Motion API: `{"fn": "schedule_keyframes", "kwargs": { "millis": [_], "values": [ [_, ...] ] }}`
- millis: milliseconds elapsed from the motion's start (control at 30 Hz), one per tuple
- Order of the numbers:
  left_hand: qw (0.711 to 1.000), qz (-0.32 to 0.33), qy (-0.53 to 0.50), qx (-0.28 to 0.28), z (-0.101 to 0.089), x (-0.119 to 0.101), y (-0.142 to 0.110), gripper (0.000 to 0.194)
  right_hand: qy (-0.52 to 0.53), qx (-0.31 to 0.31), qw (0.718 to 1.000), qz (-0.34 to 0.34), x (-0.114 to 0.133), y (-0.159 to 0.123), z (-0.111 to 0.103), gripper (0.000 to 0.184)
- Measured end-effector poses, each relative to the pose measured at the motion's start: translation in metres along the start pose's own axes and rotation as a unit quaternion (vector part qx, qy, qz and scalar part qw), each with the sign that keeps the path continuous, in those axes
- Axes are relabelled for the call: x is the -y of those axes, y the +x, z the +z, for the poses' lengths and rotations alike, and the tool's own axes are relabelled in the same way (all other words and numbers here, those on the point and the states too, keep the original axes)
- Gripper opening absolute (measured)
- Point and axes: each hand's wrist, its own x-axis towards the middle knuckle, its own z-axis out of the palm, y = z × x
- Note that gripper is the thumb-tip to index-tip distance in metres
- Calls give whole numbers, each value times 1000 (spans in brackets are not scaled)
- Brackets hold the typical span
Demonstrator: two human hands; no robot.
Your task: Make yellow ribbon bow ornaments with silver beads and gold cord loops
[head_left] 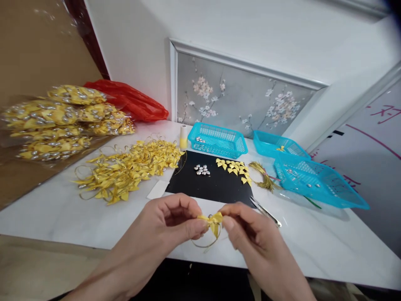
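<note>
Landmark: black mat [200,189] on the white table [53,217]. Work piece is a yellow bow [215,223], in the air just off the mat's near edge, silver bead at its top, thin gold cord loop [200,246] hanging under it.

Left hand [166,221]: thumb and index pressed together, pinching the bow's left side. Right hand [253,230]: thumb and index pinching the bow's right side. Other fingers curled on both.

On the mat: small cluster of silver beads [202,170] near the middle of the far half; loose yellow bows [233,167] at the far right corner, a few at the edge.

Right of the mat: bundle of gold cords [265,180] just beside it; metal snips [269,214] at the near right corner, tip against the mat; farther right, two blue baskets [328,196], the nearer one with a few beads inside.

Behind the mat: another blue basket [216,154], some beads in its left end; yellow-and-white spool [183,139] at the far left corner.

Left of the mat: big heap of bows with cords [131,167], white card [157,189] at the edge; farther left, bagged bows [46,115] stacked, red plastic bag [134,100] behind them.
</note>
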Motion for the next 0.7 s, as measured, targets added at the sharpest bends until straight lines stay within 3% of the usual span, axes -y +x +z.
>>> {"fn": "schedule_keyframes", "kwargs": {
  "millis": [100,167,267,467,700],
  "values": [
    [999,-11,-44,-19,2,-1,0,16,-45,-109,988,-97,8,-10,1,23],
    [997,-21,-74,-31,3,-1,-1,18,-31,-148,982,-110,15,-18,9,31],
    [992,-49,-113,-35,3,-2,-2,19,-33,-148,983,-104,19,-22,24,28],
    [983,-57,-175,-14,0,0,-4,18,-163,-172,951,-201,-1,-16,34,25],
    [977,-79,-198,-15,-1,3,2,18,-145,-169,954,-201,-9,-16,38,29]
  ]
}}
